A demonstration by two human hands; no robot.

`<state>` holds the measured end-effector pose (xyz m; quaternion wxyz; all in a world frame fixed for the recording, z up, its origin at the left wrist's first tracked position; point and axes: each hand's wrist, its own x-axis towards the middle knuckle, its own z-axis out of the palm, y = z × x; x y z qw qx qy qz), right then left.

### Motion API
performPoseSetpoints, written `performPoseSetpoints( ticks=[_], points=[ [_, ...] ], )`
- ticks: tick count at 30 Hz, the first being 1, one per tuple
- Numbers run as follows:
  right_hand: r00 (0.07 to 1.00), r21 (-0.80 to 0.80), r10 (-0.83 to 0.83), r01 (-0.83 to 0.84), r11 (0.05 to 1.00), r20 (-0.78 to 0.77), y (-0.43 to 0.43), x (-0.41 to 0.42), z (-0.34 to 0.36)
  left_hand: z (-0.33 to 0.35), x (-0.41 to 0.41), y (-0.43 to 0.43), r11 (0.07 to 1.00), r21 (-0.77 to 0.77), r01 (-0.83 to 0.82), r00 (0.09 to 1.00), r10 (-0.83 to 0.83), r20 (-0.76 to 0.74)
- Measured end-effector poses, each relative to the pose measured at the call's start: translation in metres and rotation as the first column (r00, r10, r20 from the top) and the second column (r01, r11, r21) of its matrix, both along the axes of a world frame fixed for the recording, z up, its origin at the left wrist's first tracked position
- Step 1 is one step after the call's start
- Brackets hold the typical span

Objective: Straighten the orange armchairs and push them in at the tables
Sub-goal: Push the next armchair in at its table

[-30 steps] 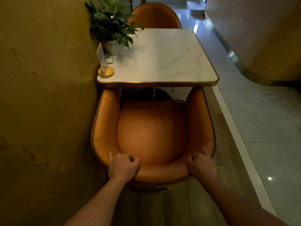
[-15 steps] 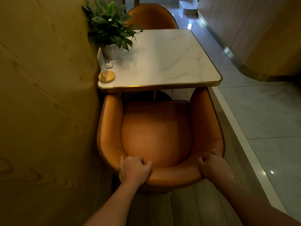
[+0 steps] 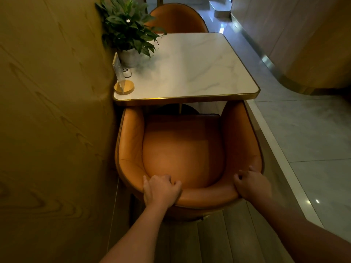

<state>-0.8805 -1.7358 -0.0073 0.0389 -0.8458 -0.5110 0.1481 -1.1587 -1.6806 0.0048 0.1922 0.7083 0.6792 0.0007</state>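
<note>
An orange leather armchair stands in front of me with its open side at the marble table. The tips of its arms reach just under the table's gold edge. My left hand grips the left part of the backrest rim, fingers curled over the top. My right hand holds the right part of the same rim. A second orange armchair stands at the far side of the table, only its back showing.
A wood-panelled wall runs close along the chair's left side. On the table's left edge stand a potted plant, a clear sign holder on a round gold base and a small white puck. Right is a tiled aisle, bordered by a curved wall.
The armchair has shifted a little to the right and toward the table, with both hands staying on its backrest rim.
</note>
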Motion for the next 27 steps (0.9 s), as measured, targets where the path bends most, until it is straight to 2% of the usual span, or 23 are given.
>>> performPoseSetpoints(
  ticks=[10,25,27],
  points=[
    [0.999,0.089,-0.013,0.017,0.996,-0.048,0.0,0.015,0.002,0.002,0.014,-0.006,1.0,0.002,-0.014,1.0,0.014,0.027],
    [0.996,0.073,0.004,0.002,0.997,-0.089,-0.001,0.016,0.009,0.002,0.016,-0.016,1.0,0.017,-0.025,0.997,0.024,0.079],
    [0.994,0.1,-0.018,0.029,0.995,-0.107,-0.001,0.015,0.008,0.0,0.014,-0.015,1.0,0.002,-0.024,0.998,0.024,0.052]
  ],
)
